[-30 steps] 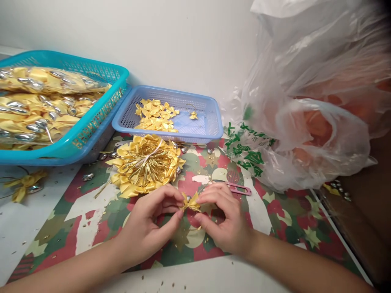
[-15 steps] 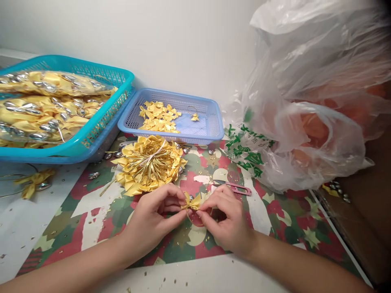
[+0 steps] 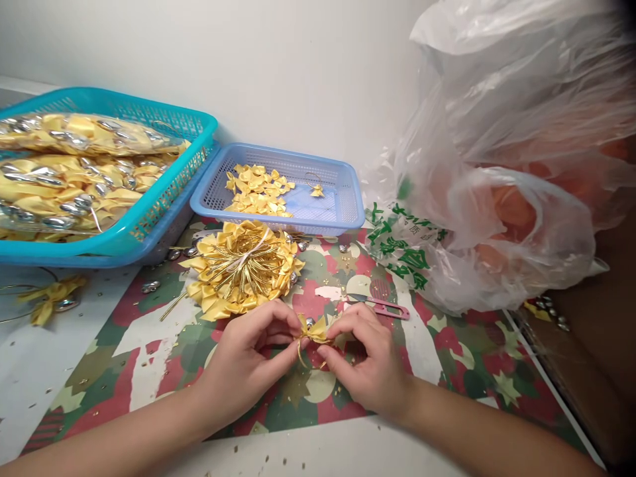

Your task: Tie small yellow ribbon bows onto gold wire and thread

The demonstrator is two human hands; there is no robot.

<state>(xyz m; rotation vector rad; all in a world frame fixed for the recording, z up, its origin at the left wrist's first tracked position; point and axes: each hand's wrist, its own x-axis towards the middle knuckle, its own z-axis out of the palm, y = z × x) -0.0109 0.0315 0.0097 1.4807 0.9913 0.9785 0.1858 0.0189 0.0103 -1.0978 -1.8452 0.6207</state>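
A yellow ribbon bow [image 3: 316,332] sits between the two hands over the patterned sheet [image 3: 467,377]; the left hand [image 3: 248,348] pinches its left side, the right hand [image 3: 368,351] its right, fingers curled, forearms angling inward.

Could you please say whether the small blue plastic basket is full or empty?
The basket is partly filled: yellow ribbon pieces crowd its left; its right shows bare base.

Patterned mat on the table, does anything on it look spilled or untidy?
Yes: gold flecks are scattered across the mat and white surface in front, like spilled scraps; silver beads lie apart, left of the yellow bow bundle.
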